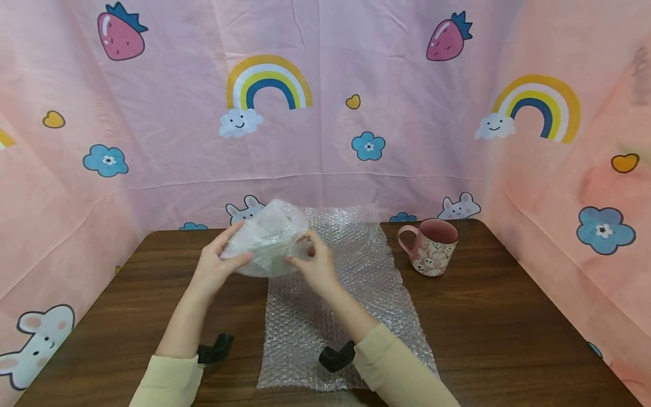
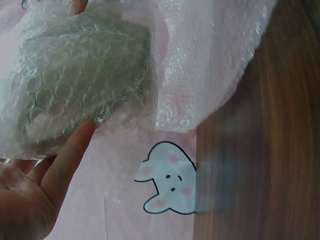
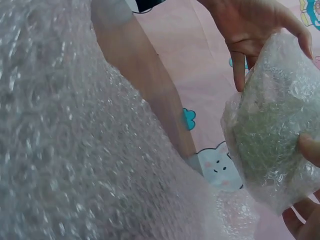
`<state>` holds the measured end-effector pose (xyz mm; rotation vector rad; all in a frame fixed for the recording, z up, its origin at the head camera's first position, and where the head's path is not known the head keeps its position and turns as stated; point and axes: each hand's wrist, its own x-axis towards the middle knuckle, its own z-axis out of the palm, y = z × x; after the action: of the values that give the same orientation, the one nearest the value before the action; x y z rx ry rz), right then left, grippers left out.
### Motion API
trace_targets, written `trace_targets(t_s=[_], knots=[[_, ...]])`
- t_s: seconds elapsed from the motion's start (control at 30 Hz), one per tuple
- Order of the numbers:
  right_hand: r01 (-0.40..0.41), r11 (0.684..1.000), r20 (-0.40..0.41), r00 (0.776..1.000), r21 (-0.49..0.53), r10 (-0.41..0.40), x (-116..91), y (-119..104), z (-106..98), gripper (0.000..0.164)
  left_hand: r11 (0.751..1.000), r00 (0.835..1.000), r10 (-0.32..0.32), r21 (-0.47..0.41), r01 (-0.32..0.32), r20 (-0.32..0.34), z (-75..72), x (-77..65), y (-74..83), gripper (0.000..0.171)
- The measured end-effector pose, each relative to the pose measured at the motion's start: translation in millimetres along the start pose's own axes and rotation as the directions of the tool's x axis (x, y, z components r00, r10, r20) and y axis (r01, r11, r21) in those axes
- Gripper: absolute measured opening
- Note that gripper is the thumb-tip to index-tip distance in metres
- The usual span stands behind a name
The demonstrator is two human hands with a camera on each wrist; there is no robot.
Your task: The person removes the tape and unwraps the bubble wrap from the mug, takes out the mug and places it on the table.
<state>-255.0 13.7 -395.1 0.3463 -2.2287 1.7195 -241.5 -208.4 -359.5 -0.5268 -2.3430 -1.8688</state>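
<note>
Above the table, both hands hold a bubble-wrapped bundle (image 1: pixel 269 246). A pale green item shows dimly through the wrap in the left wrist view, but its kind cannot be made out. The left hand (image 1: pixel 216 265) grips the bundle's left side, with its thumb across the near face. On the opposite side, the right hand (image 1: pixel 317 263) pinches the wrap between thumb and fingers. Behind and below the bundle lies a long sheet of bubble wrap (image 1: pixel 351 305), flat on the table.
A pink mug (image 1: pixel 432 251) with a white ghost-like pattern stands at the back right, handle to the left. The brown wooden table (image 1: pixel 498 322) meets a pink printed cloth (image 1: pixel 325 141) at its back and sides. Black straps sit on both wrists.
</note>
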Motion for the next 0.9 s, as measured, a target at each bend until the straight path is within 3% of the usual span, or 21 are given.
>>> trace_targets(t_s=[0.4,0.7,0.9], knots=[[-0.027,0.999,-0.014,1.0,-0.017,0.027,-5,-5,-31,0.039,0.999,0.998,0.023,-0.027,-0.021,0.06,19.3,4.0,4.3,0.08],[-0.067,0.997,-0.033,0.997,-0.047,0.065,-10,-3,-50,0.04,0.997,0.996,0.079,-0.002,-0.079,0.049,37.7,8.9,-0.4,0.079],[-0.041,0.996,-0.059,0.998,-0.075,0.036,-15,-7,-64,0.038,0.994,0.993,0.108,-0.03,-0.106,0.054,50.6,11.7,2.9,0.078]])
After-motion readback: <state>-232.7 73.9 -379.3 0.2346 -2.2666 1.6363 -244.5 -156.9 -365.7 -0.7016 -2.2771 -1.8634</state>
